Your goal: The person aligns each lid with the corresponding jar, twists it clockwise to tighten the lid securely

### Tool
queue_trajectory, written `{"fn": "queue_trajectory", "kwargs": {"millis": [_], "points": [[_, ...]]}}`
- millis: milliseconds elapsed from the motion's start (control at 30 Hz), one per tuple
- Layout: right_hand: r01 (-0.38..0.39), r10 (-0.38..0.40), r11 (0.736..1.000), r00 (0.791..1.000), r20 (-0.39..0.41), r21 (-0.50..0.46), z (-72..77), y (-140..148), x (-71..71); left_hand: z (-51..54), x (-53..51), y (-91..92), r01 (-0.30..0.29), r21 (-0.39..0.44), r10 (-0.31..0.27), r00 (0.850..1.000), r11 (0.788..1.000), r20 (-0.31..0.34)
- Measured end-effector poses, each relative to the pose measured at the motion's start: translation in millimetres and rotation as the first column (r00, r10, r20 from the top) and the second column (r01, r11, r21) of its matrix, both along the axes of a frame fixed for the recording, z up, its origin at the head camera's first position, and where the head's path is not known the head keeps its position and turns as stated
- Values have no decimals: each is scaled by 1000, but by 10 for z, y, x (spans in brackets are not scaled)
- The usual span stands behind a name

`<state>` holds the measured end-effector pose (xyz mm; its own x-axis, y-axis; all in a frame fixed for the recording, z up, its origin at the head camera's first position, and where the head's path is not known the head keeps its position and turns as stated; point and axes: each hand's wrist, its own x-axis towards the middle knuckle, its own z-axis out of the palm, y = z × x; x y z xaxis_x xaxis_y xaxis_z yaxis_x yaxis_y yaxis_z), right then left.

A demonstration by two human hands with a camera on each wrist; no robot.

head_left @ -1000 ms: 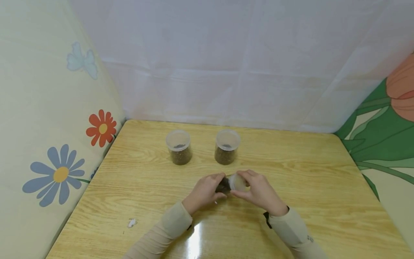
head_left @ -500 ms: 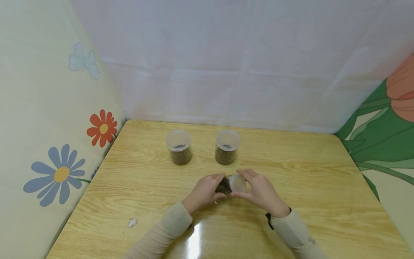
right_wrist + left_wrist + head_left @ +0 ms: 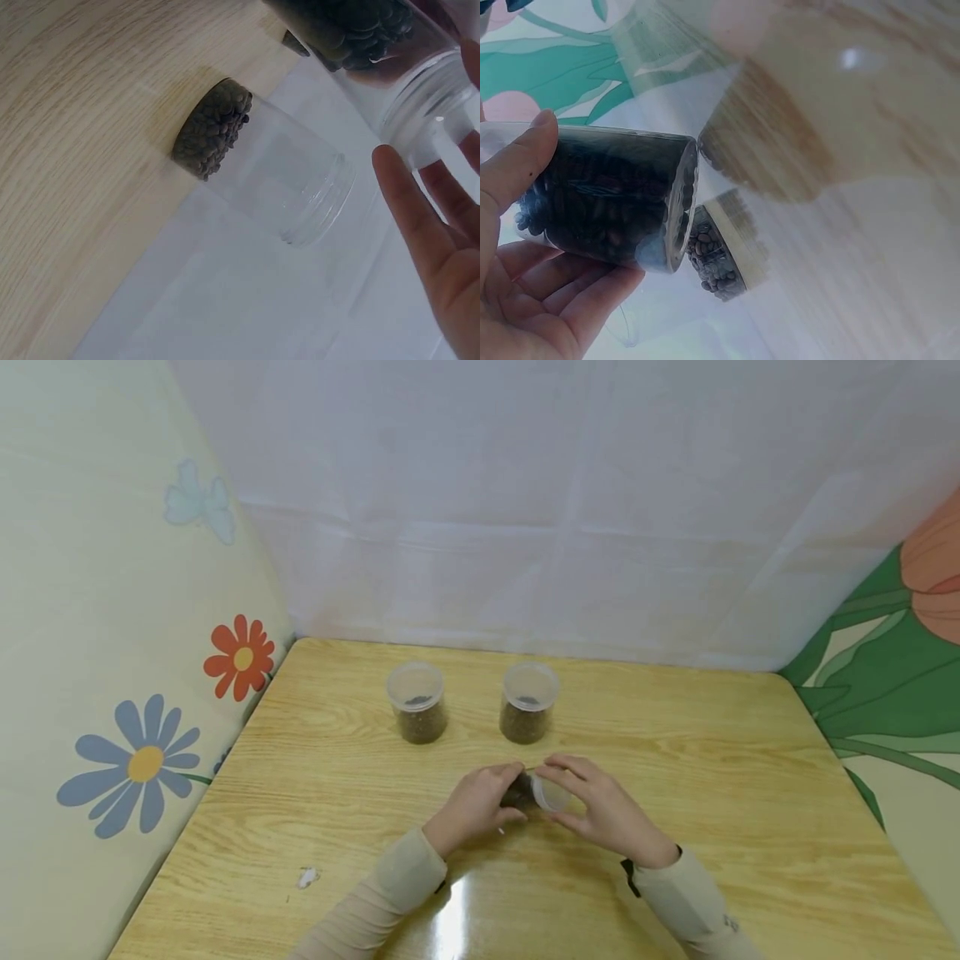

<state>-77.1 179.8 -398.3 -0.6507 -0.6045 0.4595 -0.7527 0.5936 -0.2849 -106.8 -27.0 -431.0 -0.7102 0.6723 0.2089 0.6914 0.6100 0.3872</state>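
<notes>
My left hand (image 3: 476, 806) grips the body of a clear jar (image 3: 607, 195) part-filled with dark beans, thumb on one side and fingers underneath. The jar lies tipped on its side, its mouth end towards my right hand (image 3: 603, 810). That hand holds the ribbed clear lid (image 3: 551, 793) between thumb and fingers. In the right wrist view its fingers (image 3: 420, 214) surround the lid end, partly cut off by the frame's edge. Whether the lid is loose cannot be told.
Two more clear jars, a left jar (image 3: 417, 703) and a right jar (image 3: 527, 703), stand upright behind my hands, each part-filled with dark beans. A small white mark (image 3: 307, 877) shows on the wooden table (image 3: 712, 760). White cloth (image 3: 525, 527) hangs behind the table.
My right fingers have shifted on the lid: the fingers reach further over it and the thumb has moved slightly right. My left hand and the jar stay in nearly the same place.
</notes>
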Motion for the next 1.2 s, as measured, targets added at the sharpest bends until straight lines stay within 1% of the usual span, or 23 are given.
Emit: {"fn": "queue_trajectory", "kwargs": {"millis": [200, 367, 467, 600, 700, 800, 900, 1000, 1100, 1200], "points": [[30, -30, 999, 999, 13, 22, 33, -13, 10, -6, -2, 3, -1, 3, 1, 1000, 1000, -1], [80, -81, 996, 995, 52, 35, 48, -39, 26, -12, 2, 1, -3, -2, 3, 1000, 1000, -18], [114, -114, 993, 988, 104, 9, 55, -67, 36, -20, 1, 4, -2, -4, 2, 1000, 1000, -24], [165, -155, 985, 973, 171, -46, 58, -100, 49, -17, 5, 8, -4, -10, 4, 1000, 1000, -29], [201, -187, 978, 962, 197, -56, 52, -117, 56, -17, 7, 10, -5, -15, 5, 1000, 1000, -28], [221, -208, 974, 956, 205, -42, 48, -122, 58, -24, 2, 13, -4, -18, 3, 1000, 1000, -24], [215, -204, 976, 958, 199, -32, 52, -108, 58, -31, -2, 12, -1, -18, 1, 1000, 1000, -26], [184, -179, 983, 968, 178, -11, 64, -79, 53, -34, -3, 9, 5, -10, -6, 1000, 1000, -28], [134, -136, 991, 980, 146, 23, 74, -45, 41, -38, -4, 5, 9, 2, -9, 1000, 1000, -21], [70, -75, 996, 993, 93, 55, 67, -19, 27, -47, -7, 0, 5, 6, -5, 1000, 1000, -14]]}}
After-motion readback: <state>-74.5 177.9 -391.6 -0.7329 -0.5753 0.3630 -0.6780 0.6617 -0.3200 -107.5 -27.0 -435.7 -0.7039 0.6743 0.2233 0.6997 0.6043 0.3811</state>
